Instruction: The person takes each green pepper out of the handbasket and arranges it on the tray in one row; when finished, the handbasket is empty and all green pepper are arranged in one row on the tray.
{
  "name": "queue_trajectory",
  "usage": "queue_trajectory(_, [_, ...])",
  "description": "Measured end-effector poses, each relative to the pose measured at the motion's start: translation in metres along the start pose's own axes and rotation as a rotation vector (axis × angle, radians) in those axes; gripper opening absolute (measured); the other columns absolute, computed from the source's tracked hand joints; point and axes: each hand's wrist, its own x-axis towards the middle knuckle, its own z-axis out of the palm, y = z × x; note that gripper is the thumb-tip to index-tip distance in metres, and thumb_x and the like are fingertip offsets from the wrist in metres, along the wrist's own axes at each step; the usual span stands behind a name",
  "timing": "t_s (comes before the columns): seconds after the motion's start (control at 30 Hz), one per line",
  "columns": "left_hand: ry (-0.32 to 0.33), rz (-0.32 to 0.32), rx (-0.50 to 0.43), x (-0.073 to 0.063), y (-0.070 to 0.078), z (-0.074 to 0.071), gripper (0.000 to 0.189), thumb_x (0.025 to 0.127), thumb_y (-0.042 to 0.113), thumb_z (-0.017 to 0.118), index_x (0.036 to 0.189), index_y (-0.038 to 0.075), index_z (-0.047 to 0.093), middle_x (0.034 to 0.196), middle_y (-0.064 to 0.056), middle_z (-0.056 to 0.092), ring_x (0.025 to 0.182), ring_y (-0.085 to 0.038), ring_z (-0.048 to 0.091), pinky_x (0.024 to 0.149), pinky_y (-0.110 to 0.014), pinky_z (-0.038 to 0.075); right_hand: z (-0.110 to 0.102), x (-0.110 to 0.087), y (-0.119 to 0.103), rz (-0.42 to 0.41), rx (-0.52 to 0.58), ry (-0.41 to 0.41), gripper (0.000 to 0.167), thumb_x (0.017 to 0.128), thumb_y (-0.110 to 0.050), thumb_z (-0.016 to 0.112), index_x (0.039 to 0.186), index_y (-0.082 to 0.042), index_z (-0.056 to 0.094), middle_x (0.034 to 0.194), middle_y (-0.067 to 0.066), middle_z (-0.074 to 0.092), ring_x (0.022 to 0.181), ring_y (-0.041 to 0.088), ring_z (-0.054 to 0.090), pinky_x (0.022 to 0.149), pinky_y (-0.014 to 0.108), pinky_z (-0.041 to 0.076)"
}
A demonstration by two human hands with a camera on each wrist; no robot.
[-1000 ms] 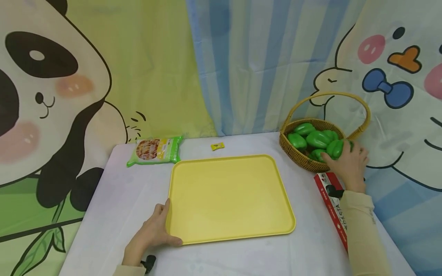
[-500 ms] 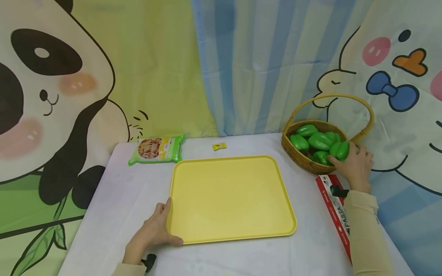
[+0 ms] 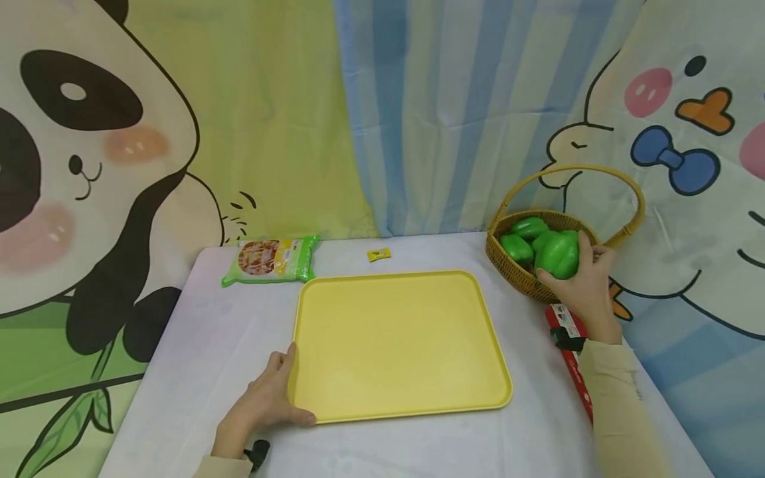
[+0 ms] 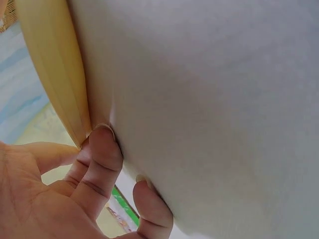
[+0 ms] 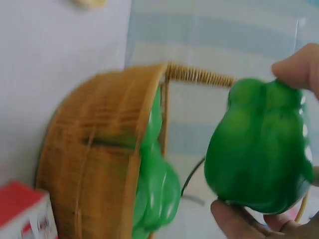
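My right hand (image 3: pixel 582 285) grips a glossy green bell pepper (image 5: pixel 259 147) between thumb and fingers. In the right wrist view the pepper is held up beside the mouth of the wicker basket (image 5: pixel 89 154). Several more green peppers (image 3: pixel 516 249) lie inside that basket, at the back right in the head view. My left hand (image 3: pixel 263 401) is at the near left corner of the yellow tray (image 3: pixel 400 345), its thumb along the front edge and its fingers at the left side. From the left wrist, the fingertips (image 4: pixel 103 144) touch the tray's outer rim (image 4: pixel 62 74) close over the white tablecloth.
A red pasta box (image 3: pixel 574 372) lies partly under my right forearm, just in front of the basket. Behind the tray are a green and white food packet (image 3: pixel 271 260) and a small yellow wrapped piece (image 3: pixel 379 254). The basket's tall handle (image 3: pixel 568 167) arches over the peppers.
My right hand has lifted a bell pepper from the basket's near right side and moved it left and up over the others. The left hand and tray stay put.
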Motion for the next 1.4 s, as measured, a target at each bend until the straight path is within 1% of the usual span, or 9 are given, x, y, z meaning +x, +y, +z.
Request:
queue_trajectory(0.17, [-0.006,-0.009,-0.003,-0.001,-0.001,-0.001,0.156,0.044,0.064,0.095,0.162,0.006,0.011,0.138,-0.013,0.042,0.097,-0.023,0.053,0.085,-0.049,0.051,0.021,-0.002,-0.026,-0.136,0.063,-0.025,0.099,0.072,-0.022,0.084,0.157,-0.010,0.033,0.132,0.035,0.020,0.113,0.050,0.035,0.088,0.069,0.039])
queue_trajectory(0.27, [-0.012,-0.014,-0.011,-0.001,-0.001,-0.001,0.155,0.045,0.063,0.095,0.162,0.007,0.011,0.139,-0.013,0.042,0.096,-0.023,0.053,0.083,-0.047,0.051,0.033,-0.005,-0.043,-0.225,0.105,-0.049,0.093,0.068,-0.018,0.086,0.150,-0.009,0.043,0.130,0.036,0.025,0.109,0.049,0.039,0.085,0.068,0.041])
queue_trajectory(0.4, [-0.010,-0.014,-0.020,-0.002,-0.001,-0.002,0.155,0.045,0.063,0.095,0.162,0.007,0.011,0.139,-0.013,0.042,0.097,-0.024,0.053,0.084,-0.048,0.052,0.049,-0.011,-0.065,-0.302,0.122,-0.122,0.091,0.068,-0.019,0.088,0.147,-0.012,0.044,0.132,0.034,0.031,0.105,0.045,0.047,0.081,0.064,0.047])
queue_trajectory(0.57, [0.000,-0.005,-0.018,-0.003,-0.001,-0.001,0.154,0.044,0.064,0.095,0.162,0.007,0.012,0.138,-0.012,0.043,0.098,-0.023,0.053,0.087,-0.050,0.050,0.070,-0.019,-0.085,-0.338,0.115,-0.229,0.090,0.071,-0.027,0.087,0.146,-0.005,0.041,0.137,0.028,0.038,0.107,0.040,0.052,0.085,0.060,0.049])
queue_trajectory(0.77, [0.000,-0.005,-0.018,-0.003,0.001,-0.003,0.154,0.045,0.064,0.094,0.162,0.008,0.012,0.137,-0.011,0.043,0.098,-0.023,0.052,0.089,-0.051,0.049,0.093,-0.030,-0.102,-0.350,0.198,-0.303,0.087,0.069,-0.023,0.090,0.134,-0.001,0.037,0.131,0.022,0.042,0.106,0.031,0.053,0.088,0.048,0.049])
queue_trajectory(0.9, [0.001,-0.002,-0.010,-0.003,0.001,-0.004,0.154,0.044,0.064,0.095,0.162,0.006,0.013,0.138,-0.013,0.043,0.098,-0.024,0.053,0.089,-0.051,0.050,0.106,-0.037,-0.108,-0.363,0.214,-0.350,0.085,0.069,-0.020,0.089,0.131,-0.003,0.034,0.132,0.022,0.034,0.110,0.034,0.052,0.091,0.052,0.051])
queue_trajectory(1.03, [0.004,0.000,-0.006,-0.002,0.000,-0.003,0.155,0.043,0.064,0.095,0.162,0.006,0.013,0.138,-0.014,0.043,0.100,-0.024,0.054,0.092,-0.056,0.049,0.115,-0.044,-0.113,-0.372,0.209,-0.394,0.085,0.071,-0.020,0.088,0.137,-0.008,0.036,0.134,0.023,0.030,0.111,0.039,0.054,0.091,0.055,0.052])
queue_trajectory(1.17, [0.009,-0.002,-0.011,-0.002,0.000,-0.002,0.156,0.043,0.064,0.095,0.162,0.007,0.013,0.138,-0.013,0.043,0.101,-0.023,0.053,0.095,-0.057,0.048,0.122,-0.050,-0.117,-0.379,0.208,-0.414,0.081,0.072,-0.020,0.087,0.140,-0.013,0.042,0.136,0.024,0.032,0.111,0.041,0.055,0.089,0.057,0.053])
queue_trajectory(1.4, [0.002,-0.004,-0.023,-0.003,0.000,0.000,0.154,0.044,0.065,0.094,0.162,0.006,0.015,0.135,-0.012,0.044,0.095,-0.022,0.052,0.085,-0.046,0.051,0.140,-0.060,-0.119,-0.431,0.270,-0.371,0.068,0.076,-0.015,0.082,0.135,-0.008,0.048,0.140,0.026,0.038,0.113,0.043,0.057,0.089,0.057,0.054])
